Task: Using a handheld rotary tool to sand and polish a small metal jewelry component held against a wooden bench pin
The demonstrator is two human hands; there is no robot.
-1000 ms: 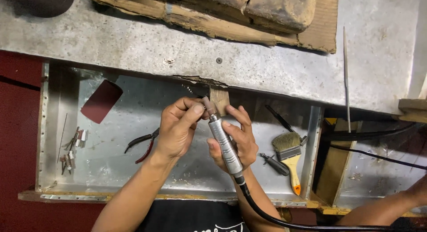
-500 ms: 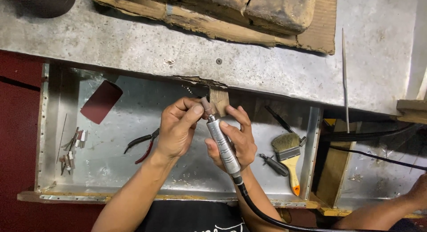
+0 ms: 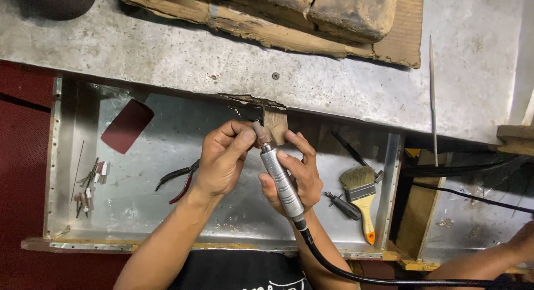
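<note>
Right hand (image 3: 295,176) wraps its fingers tight around the silver cylindrical rotary handpiece (image 3: 282,181), black hose trailing below. Left hand (image 3: 222,159) pinches 1 small dark piece (image 3: 259,133) at the tool's tip, against the wooden bench peg (image 3: 276,125), above the metal tray (image 3: 167,212).

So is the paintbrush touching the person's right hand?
Apart. The head view shows bare metal tray floor between the paintbrush and the right hand, which holds the silver rotary tool.
</note>
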